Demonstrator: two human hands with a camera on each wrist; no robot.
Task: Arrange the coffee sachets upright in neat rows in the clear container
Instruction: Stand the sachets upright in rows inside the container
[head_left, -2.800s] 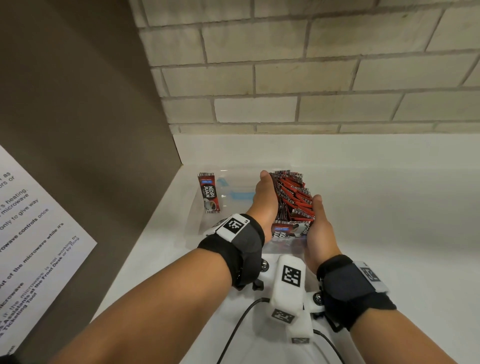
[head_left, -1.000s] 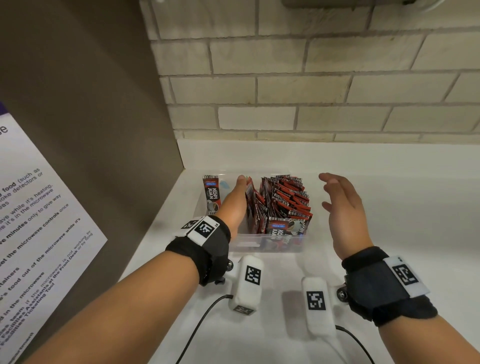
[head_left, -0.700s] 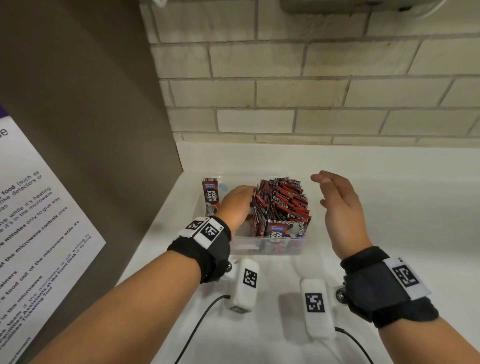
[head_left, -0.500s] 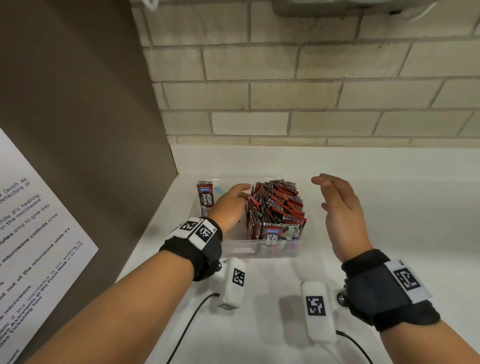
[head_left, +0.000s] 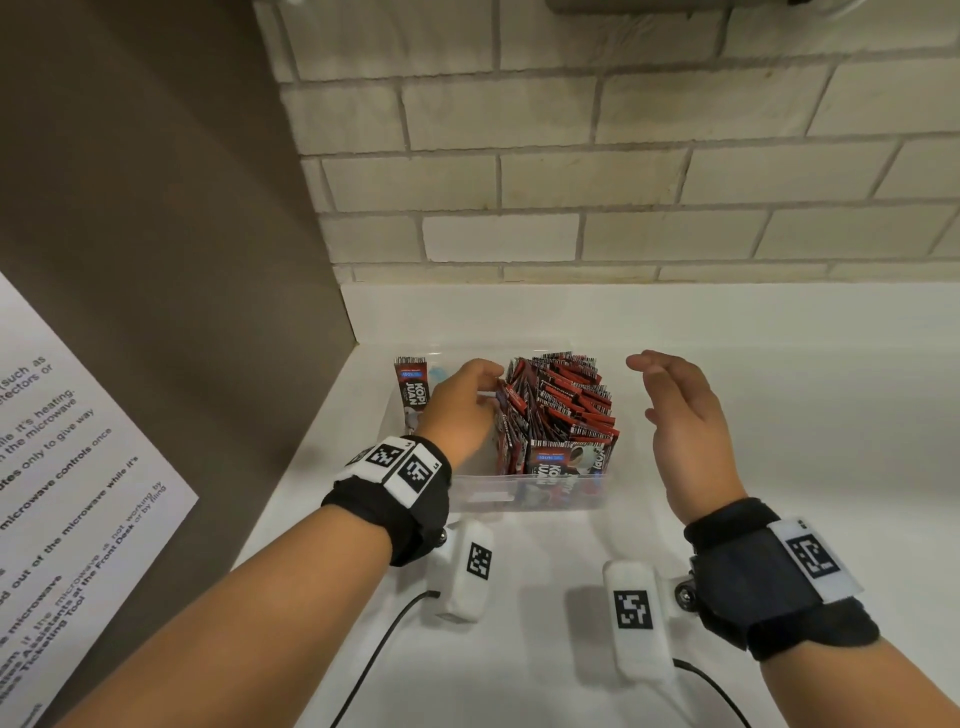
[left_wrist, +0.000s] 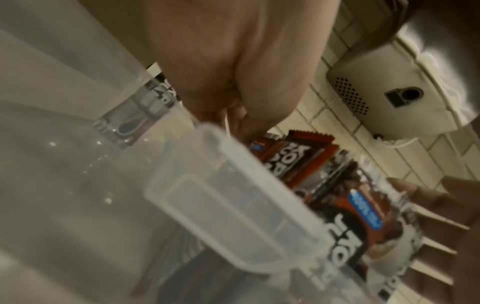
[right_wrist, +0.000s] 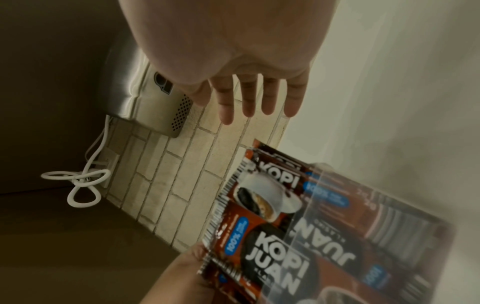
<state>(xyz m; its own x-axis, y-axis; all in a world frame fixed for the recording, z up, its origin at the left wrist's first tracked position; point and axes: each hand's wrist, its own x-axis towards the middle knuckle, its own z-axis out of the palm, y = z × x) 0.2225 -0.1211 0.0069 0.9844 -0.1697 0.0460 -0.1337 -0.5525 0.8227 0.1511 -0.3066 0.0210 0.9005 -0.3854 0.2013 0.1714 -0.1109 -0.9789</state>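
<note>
A clear container (head_left: 483, 493) stands on the white counter. A dense block of red and black coffee sachets (head_left: 566, 410) stands upright in its right part. One lone sachet (head_left: 413, 395) leans at the back left corner. My left hand (head_left: 467, 405) is inside the container, thumb and fingers curled on the leftmost sachets of the block. My right hand (head_left: 675, 410) hovers open just right of the container, fingers straight, touching nothing. The left wrist view shows the container rim (left_wrist: 221, 185) and sachets (left_wrist: 363, 222). The right wrist view shows the spread right hand (right_wrist: 249, 96) above the sachets (right_wrist: 272, 246).
A brown panel with a printed notice (head_left: 67, 493) closes off the left side. A brick wall (head_left: 571, 182) runs behind the counter (head_left: 779, 415). A metal wall unit (right_wrist: 153, 102) with a white cable (right_wrist: 83, 185) hangs above. Black wrist-camera cables (head_left: 384, 649) lie near the front.
My right hand let go of the sachet block and drew back to its right. My left hand went from lying flat against the block to curling its fingers on the leftmost sachets.
</note>
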